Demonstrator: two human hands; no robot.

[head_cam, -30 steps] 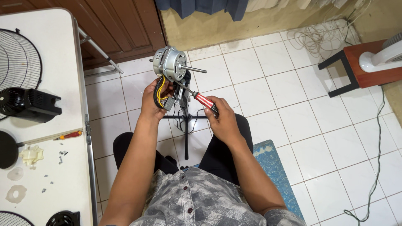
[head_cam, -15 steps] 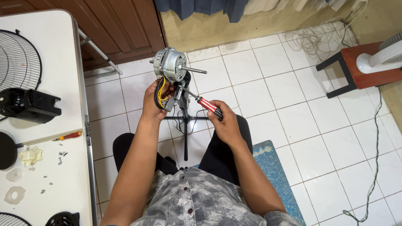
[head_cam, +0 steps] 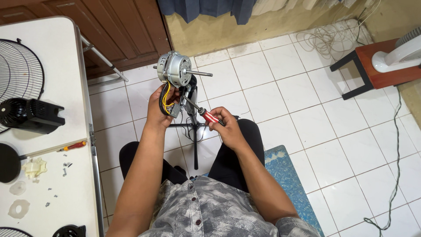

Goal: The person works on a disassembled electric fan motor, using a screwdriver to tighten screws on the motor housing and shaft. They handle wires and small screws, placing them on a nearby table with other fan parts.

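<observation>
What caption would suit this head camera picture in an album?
Left hand steadies a silver fan motor; right hand works a red-handled screwdriver at its underside.

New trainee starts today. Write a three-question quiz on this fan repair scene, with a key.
1. True or false: the right hand holds a red-handled screwdriver whose tip points at the underside of the fan motor.
2. What lies on the white table nearest its right edge? A) small orange screwdriver B) hammer C) tape roll
3. Fill in: the left hand grips the motor's bundle of ____.

Key: 1 true; 2 A; 3 wires.
</observation>
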